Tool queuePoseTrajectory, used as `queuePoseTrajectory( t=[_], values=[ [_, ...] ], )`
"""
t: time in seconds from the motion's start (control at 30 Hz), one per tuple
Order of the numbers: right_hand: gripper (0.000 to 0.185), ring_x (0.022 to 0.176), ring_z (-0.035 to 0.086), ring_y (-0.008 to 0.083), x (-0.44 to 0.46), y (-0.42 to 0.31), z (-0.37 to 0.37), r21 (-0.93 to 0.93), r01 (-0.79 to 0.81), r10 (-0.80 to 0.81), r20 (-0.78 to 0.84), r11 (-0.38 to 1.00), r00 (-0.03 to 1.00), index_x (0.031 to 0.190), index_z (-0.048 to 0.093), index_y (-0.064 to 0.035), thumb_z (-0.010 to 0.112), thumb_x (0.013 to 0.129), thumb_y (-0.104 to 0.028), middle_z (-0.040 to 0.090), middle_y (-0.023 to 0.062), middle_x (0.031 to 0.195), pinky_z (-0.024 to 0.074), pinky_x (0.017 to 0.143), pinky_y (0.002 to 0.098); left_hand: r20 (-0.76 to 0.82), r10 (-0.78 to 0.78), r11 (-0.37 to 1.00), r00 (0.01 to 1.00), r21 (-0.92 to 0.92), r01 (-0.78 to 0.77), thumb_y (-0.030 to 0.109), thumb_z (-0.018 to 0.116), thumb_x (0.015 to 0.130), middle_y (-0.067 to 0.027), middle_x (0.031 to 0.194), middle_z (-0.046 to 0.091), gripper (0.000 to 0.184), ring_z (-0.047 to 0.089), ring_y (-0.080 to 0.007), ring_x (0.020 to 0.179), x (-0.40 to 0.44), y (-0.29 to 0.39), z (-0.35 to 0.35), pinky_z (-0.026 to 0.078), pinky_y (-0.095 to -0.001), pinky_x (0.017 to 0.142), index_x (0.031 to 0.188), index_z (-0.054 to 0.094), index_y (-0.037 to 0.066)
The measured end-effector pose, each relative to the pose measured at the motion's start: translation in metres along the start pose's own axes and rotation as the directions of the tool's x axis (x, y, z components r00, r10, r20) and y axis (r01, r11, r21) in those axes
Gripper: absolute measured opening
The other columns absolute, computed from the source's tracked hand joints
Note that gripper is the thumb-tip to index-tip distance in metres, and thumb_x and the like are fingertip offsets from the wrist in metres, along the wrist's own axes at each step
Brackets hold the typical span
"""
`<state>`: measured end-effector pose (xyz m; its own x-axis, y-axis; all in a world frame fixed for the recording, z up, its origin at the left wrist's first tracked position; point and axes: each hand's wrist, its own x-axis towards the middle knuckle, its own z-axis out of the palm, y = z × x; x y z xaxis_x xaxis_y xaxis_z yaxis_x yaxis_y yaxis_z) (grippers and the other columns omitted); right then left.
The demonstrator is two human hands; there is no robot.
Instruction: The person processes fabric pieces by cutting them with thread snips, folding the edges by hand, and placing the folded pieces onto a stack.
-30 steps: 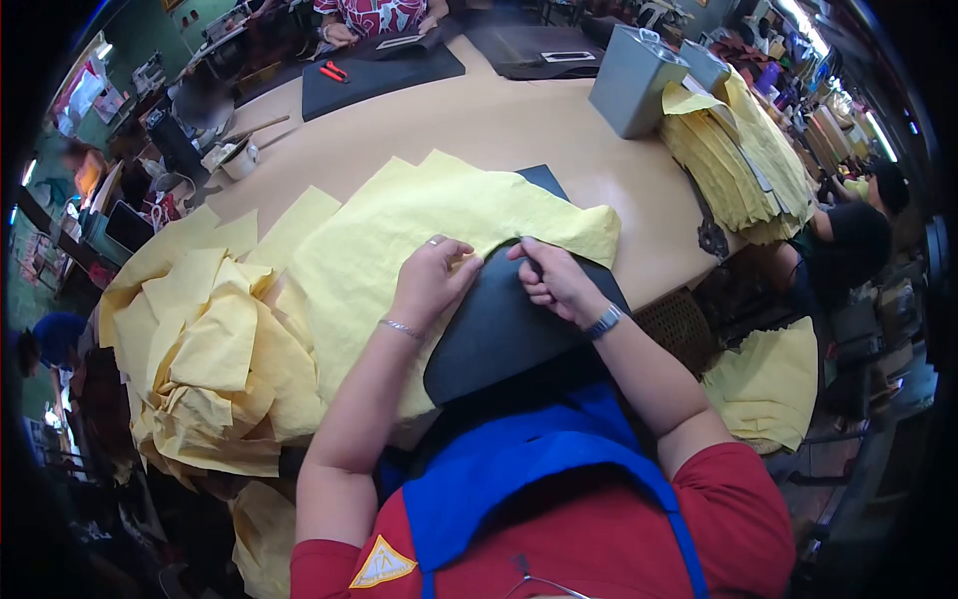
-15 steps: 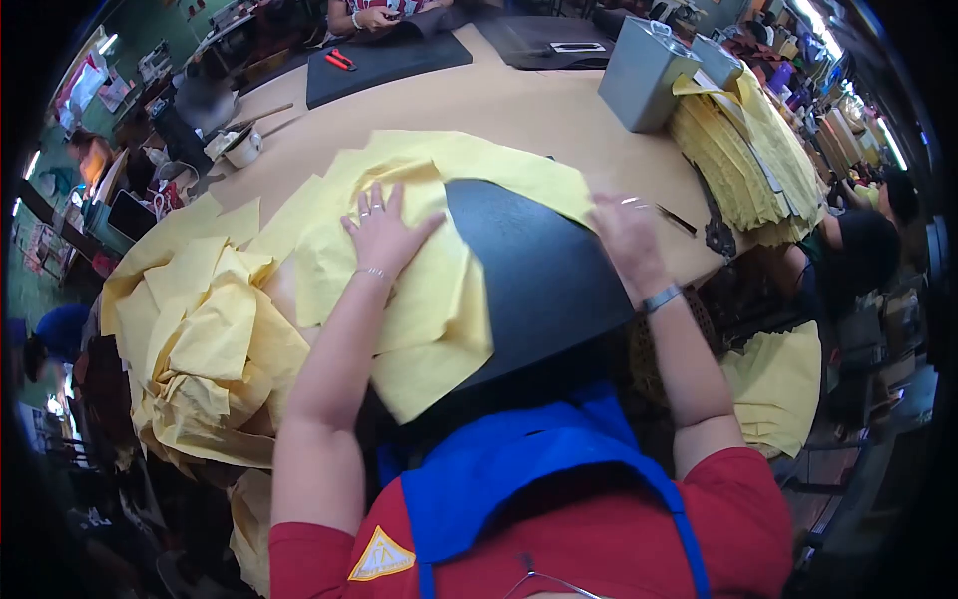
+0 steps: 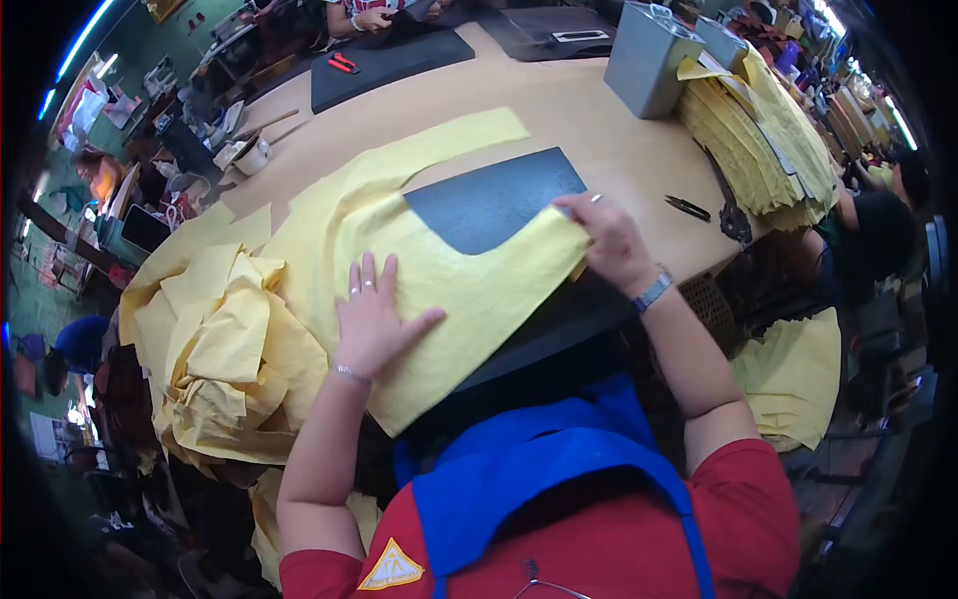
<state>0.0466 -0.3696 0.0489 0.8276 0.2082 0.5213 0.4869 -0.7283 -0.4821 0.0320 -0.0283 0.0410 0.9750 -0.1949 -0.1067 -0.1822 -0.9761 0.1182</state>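
Observation:
A yellow cloth piece (image 3: 469, 299) with a curved cut-out lies across a dark board (image 3: 499, 200), which shows through the cut-out. My left hand (image 3: 377, 314) rests flat on the cloth, fingers spread. At the right, my right hand (image 3: 611, 240) pinches the cloth's upper corner between thumb and fingers. One long arm of the cloth reaches over the tan tabletop (image 3: 409, 95) beyond the board. Beside my left forearm is a crumpled heap of yellow cloth (image 3: 225, 339). Black thread snips (image 3: 689, 208) lie to the right of my right hand.
Stacked yellow pieces (image 3: 748, 140) stand at the right edge by a grey metal can (image 3: 649, 60). Red-handled pliers (image 3: 343, 63) lie on a black mat (image 3: 394, 68). A cup (image 3: 249, 155) sits at the left. Across the table are another person's hands (image 3: 374, 18). More yellow cloth (image 3: 788, 379) hangs lower right.
The yellow cloth has been spread out over the board, its near strip drawn right and its far strip now farther left. My right hand has moved slightly down and left; my left hand has moved nearer me.

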Motion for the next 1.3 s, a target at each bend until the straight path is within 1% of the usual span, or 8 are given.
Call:
queuePoseTrajectory(
  t=[0.07, 0.17, 0.37, 0.63, 0.83, 1.07, 1.13, 1.3],
  values=[
    [0.029, 0.084, 0.064, 0.0323, 0.003, 0.001, -0.021, -0.056, 0.073, -0.078, -0.081, 0.996, 0.994, 0.097, 0.069, -0.007, 0.068, 0.07, 0.004, 0.066, 0.0116, 0.089, 0.0519, 0.075, 0.0395, 0.194, -0.118, 0.983, 0.974, 0.161, 0.087, 0.077, 0.059, 0.076, -0.0245, 0.158, 0.025, 0.105, 0.023, -0.0413, 0.147, -0.024, 0.025, -0.029, 0.015, -0.0682, 0.113, 0.151, 0.035, 0.008],
    [0.029, 0.087, 0.063, 0.0295, 0.006, -0.009, -0.047, -0.141, 0.217, -0.233, -0.107, 0.966, 0.967, 0.092, 0.07, -0.0087, 0.07, 0.066, 0.005, 0.065, 0.007, 0.09, 0.0515, 0.08, 0.0407, -0.026, 0.187, 0.982, 0.982, 0.026, -0.187, 0.076, 0.059, 0.077, -0.0231, 0.158, 0.028, 0.1, 0.026, -0.0413, 0.146, -0.005, 0.036, -0.013, 0.015, -0.0693, 0.113, 0.149, 0.039, 0.01],
    [0.03, 0.097, 0.06, 0.0252, 0.008, 0.002, -0.088, -0.43, 0.39, -0.454, -0.054, 0.814, 0.889, 0.09, 0.069, -0.0146, 0.068, 0.067, 0.005, 0.064, 0.0003, 0.096, 0.0483, 0.093, 0.0433, -0.216, 0.651, 0.704, 0.728, -0.185, -0.685, 0.065, 0.069, 0.078, -0.0162, 0.142, 0.048, 0.081, 0.038, -0.0356, 0.138, 0.081, 0.083, 0.024, 0.024, -0.0585, 0.114, 0.138, 0.051, 0.013],
    [0.047, 0.117, 0.057, 0.0347, 0.007, 0.044, -0.119, -0.686, -0.049, -0.095, -0.171, 0.726, 0.981, 0.117, 0.065, -0.0104, 0.055, 0.075, 0.009, 0.059, 0.0138, 0.125, 0.0453, 0.101, 0.0442, -0.308, 0.613, 0.729, 0.728, -0.136, -0.671, 0.06, 0.074, 0.073, -0.0085, 0.11, 0.062, 0.062, 0.055, -0.0287, 0.11, 0.104, 0.113, 0.015, 0.033, -0.043, 0.104, 0.113, 0.066, 0.013],
    [0.042, 0.115, 0.06, 0.0306, 0.005, 0.023, -0.038, -0.111, 0.033, -0.007, 0.229, 0.993, 0.973, 0.126, 0.059, -0.0065, 0.064, 0.084, -0.002, 0.058, 0.0147, 0.129, 0.0487, 0.097, 0.0387, -0.218, 0.561, 0.756, 0.799, -0.26, -0.601, 0.055, 0.077, 0.071, -0.008, 0.108, 0.062, 0.054, 0.055, -0.0276, 0.11, 0.114, 0.106, 0.018, 0.036, -0.0416, 0.101, 0.101, 0.067, 0.012],
    [0.039, 0.093, 0.064, 0.028, 0.003, 0.018, -0.003, -0.019, -0.045, 0.047, 0.579, 0.999, 0.814, 0.119, 0.065, -0.0063, 0.062, 0.08, -0.003, 0.063, 0.0115, 0.107, 0.0529, 0.082, 0.0366, -0.503, 0.428, 0.78, 0.751, -0.214, -0.588, 0.05, 0.078, 0.072, -0.0111, 0.11, 0.061, 0.055, 0.054, -0.0302, 0.113, 0.052, 0.107, 0.044, 0.038, -0.0444, 0.099, 0.108, 0.068, 0.01],
    [0.034, 0.096, 0.063, 0.0302, 0.006, 0.008, -0.007, -0.076, -0.142, 0.157, 0.655, 0.987, 0.739, 0.111, 0.068, -0.0059, 0.059, 0.078, -0.005, 0.063, 0.0131, 0.104, 0.0509, 0.087, 0.0408, -0.395, 0.442, 0.79, 0.805, -0.252, -0.558, 0.052, 0.078, 0.073, -0.0108, 0.113, 0.06, 0.054, 0.053, -0.0297, 0.111, 0.047, 0.108, 0.038, 0.038, -0.0437, 0.097, 0.107, 0.069, 0.01],
    [0.019, 0.095, 0.063, 0.0301, 0.01, 0.008, -0.017, -0.082, 0.045, 0.01, 0.577, 0.996, 0.817, 0.096, 0.068, -0.0063, 0.063, 0.077, -0.008, 0.063, 0.0124, 0.097, 0.051, 0.086, 0.0406, -0.23, 0.558, 0.755, 0.797, -0.258, -0.603, 0.05, 0.078, 0.075, -0.0063, 0.101, 0.065, 0.045, 0.057, -0.0253, 0.1, 0.063, 0.112, 0.022, 0.037, -0.0397, 0.092, 0.098, 0.07, 0.011]
  ],
)
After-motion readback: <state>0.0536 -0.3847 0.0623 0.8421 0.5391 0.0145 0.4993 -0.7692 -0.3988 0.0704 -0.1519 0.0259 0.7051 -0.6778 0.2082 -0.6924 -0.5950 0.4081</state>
